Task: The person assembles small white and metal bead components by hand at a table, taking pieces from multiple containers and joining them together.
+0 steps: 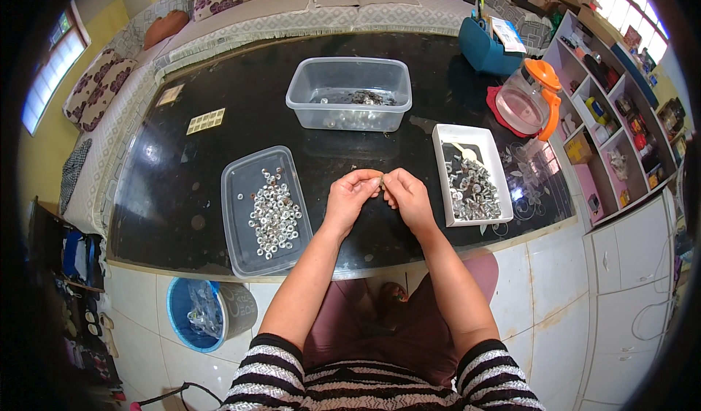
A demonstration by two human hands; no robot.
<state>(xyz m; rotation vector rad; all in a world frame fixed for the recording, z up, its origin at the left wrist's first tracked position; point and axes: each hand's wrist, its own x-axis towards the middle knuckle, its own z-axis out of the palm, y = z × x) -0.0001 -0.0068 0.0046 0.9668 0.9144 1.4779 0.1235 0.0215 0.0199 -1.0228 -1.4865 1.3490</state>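
The fingers of the left hand [347,198] and right hand [409,198] meet at the tips, thumbs and forefingers pinched narrow about a small piece [382,183]. It sits right between the two sets of fingertips, mostly covered by them, so I cannot tell its shape or which way its long axis runs.

The main relation is sideways: a white box [501,173] lies to the right of the fingers, with the right hand nearer, and a clear lid [247,259] lies to their left, with the left hand nearer. Both have their long sides running roughly away from the person, the lid reaching closer to the near edge of the black surface [168,192].

In the white box, grey metal parts [478,198] are heaped loosely, mostly toward the near end, with a pale spoon [465,151] at the far end. On the lid, silvery ring-shaped pieces [276,217] spread in a single loose patch, a few apart from the rest.

Straight beyond the fingers, well apart, a clear tub [299,105] stands with its long side crosswise; small dark and silvery bits [369,99] lie on its bottom, too small to identify. Farther off, beyond the white box, stands a jug with an orange lid and handle [527,104].
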